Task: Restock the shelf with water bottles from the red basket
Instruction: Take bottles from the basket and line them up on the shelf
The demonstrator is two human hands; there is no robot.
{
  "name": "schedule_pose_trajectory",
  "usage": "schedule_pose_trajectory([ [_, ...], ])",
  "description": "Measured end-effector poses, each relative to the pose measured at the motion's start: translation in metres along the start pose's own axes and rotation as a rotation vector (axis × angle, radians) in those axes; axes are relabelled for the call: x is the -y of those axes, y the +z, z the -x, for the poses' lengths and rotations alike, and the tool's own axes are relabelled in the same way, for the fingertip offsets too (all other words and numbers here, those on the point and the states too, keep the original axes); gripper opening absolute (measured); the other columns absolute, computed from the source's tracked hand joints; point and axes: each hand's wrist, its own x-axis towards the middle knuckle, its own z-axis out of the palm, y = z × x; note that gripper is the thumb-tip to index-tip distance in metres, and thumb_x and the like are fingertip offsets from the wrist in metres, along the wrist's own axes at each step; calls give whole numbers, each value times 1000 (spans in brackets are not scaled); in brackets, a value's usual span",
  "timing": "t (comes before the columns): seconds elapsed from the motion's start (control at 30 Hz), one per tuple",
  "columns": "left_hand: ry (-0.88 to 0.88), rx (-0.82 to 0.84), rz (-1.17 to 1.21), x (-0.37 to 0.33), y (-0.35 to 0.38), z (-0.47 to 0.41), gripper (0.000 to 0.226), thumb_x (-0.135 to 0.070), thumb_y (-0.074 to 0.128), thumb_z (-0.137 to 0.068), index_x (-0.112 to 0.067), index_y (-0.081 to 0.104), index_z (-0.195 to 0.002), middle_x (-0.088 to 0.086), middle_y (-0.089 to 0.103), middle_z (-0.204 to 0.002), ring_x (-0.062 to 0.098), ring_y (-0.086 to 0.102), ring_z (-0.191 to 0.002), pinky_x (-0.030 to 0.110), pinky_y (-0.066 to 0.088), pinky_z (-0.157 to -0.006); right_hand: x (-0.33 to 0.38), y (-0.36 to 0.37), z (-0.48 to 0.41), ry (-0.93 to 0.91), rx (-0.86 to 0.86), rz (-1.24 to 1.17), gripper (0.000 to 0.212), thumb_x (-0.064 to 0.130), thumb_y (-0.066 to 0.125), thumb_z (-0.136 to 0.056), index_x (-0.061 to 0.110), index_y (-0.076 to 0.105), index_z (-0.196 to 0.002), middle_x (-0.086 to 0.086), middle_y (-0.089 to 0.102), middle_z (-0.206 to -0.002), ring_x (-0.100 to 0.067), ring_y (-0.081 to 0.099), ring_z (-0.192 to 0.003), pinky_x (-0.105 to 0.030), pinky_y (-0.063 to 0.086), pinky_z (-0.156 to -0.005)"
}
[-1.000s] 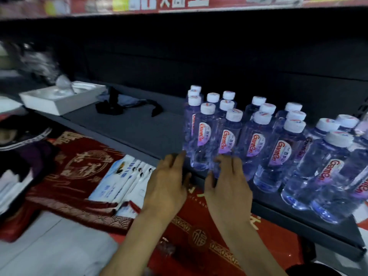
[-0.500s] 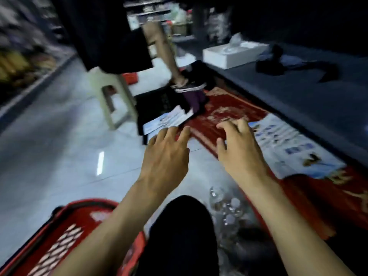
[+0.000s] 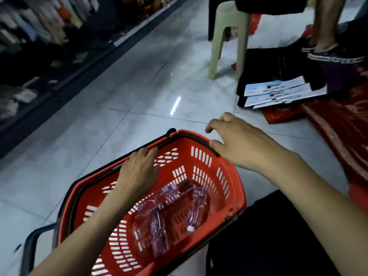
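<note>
Looking down, my left hand (image 3: 139, 172) reaches over the red slotted plastic basket (image 3: 229, 176) on the grey tiled floor (image 3: 119, 100), fingers straight and empty, tips at its far rim. My right hand (image 3: 239, 144) is at the basket's far right corner, fingers loosely spread and holding nothing; I cannot tell if it touches the rim. Clear plastic water bottles (image 3: 159, 226) lie on their sides in the basket's bottom. A beige plastic stool (image 3: 227, 36) stands well beyond.

Left forearm (image 3: 89, 222) and right forearm (image 3: 298, 186) bare to the near edge. Left hand (image 3: 139, 172) and right hand (image 3: 237, 142) bare. Near right: leg (image 3: 278, 236) in plain black cloth, fabric detail not discernible.
</note>
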Motion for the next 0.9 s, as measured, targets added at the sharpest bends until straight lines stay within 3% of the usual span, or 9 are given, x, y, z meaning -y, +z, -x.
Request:
schedule_pose_trajectory([
  [0.17, -112, 252, 72, 61, 77, -7, 50, -29, 56, -93, -13, 46, -139, 14, 56, -131, 34, 56, -119, 44, 51, -91, 35, 41, -66, -56, 275, 90, 35, 35, 51, -95, 26, 52, -128, 1, 48, -106, -23, 56, -103, -35, 49, -82],
  [0.27, -98, 361, 129, 75, 118, -10, 44, -25, 61, -92, -12, 50, -133, 14, 61, -125, 30, 61, -113, 41, 52, -90, 47, 84, -95, -53, 399, 98, 30, 28, 54, -94, 19, 59, -122, -4, 61, -114, -24, 60, -102, -35, 52, -86],
  [0.37, -106, 460, 210, 84, 154, -15, 43, -20, 60, -92, -11, 53, -133, 14, 60, -129, 30, 59, -118, 38, 50, -96, 49, 139, -111, -11, 548, 86, 30, 21, 56, -93, 13, 62, -121, -11, 64, -119, -29, 61, -106, -38, 52, -91],
  [0.47, -121, 543, 270, 87, 180, -17, 34, -16, 60, -90, -16, 62, -124, 12, 64, -128, 29, 60, -118, 34, 50, -95, 37, 201, -102, 77, 717, 50, 32, 13, 55, -91, 11, 63, -122, -11, 62, -125, -31, 61, -111, -33, 50, -92],
  [0.57, -147, 575, 283, 89, 205, -16, 49, -18, 63, -89, -14, 52, -137, 13, 58, -137, 31, 56, -125, 36, 46, -103, 13, 260, -79, 112, 909, 106, 33, 7, 52, -89, 11, 65, -119, -13, 65, -122, -30, 63, -107, -33, 52, -90],
  [0.63, -168, 552, 285, 91, 217, -18, 50, -21, 67, -87, -14, 53, -135, 13, 58, -134, 33, 58, -121, 39, 47, -102, -5, 287, -64, 143, 1005, 128, 34, 7, 50, -91, 11, 63, -122, -11, 64, -125, -29, 62, -111, -31, 50, -91],
  [0.73, -208, 548, 250, 90, 229, -22, 43, -13, 66, -87, -14, 58, -130, 13, 60, -127, 33, 60, -116, 42, 50, -99, -27, 311, -52, 184, 1042, 206, 51, 8, 54, -89, 19, 50, -138, -8, 53, -141, -28, 54, -125, -33, 46, -102],
  [0.83, -252, 489, 230, 82, 240, -15, 63, -2, 63, -86, -15, 41, -144, 12, 56, -131, 33, 57, -118, 40, 49, -100, -31, 321, -58, 168, 1098, 305, 78, 2, 57, -88, 27, 24, -153, -7, 20, -161, -35, 32, -141, -47, 37, -112],
  [0.9, -270, 433, 255, 80, 249, -8, 77, -1, 64, -85, -18, 28, -151, 11, 52, -137, 31, 56, -120, 38, 47, -102, -28, 323, -69, 98, 1069, 343, 83, 0, 61, -86, 29, 23, -153, -4, 11, -162, -34, 22, -146, -50, 34, -112],
])
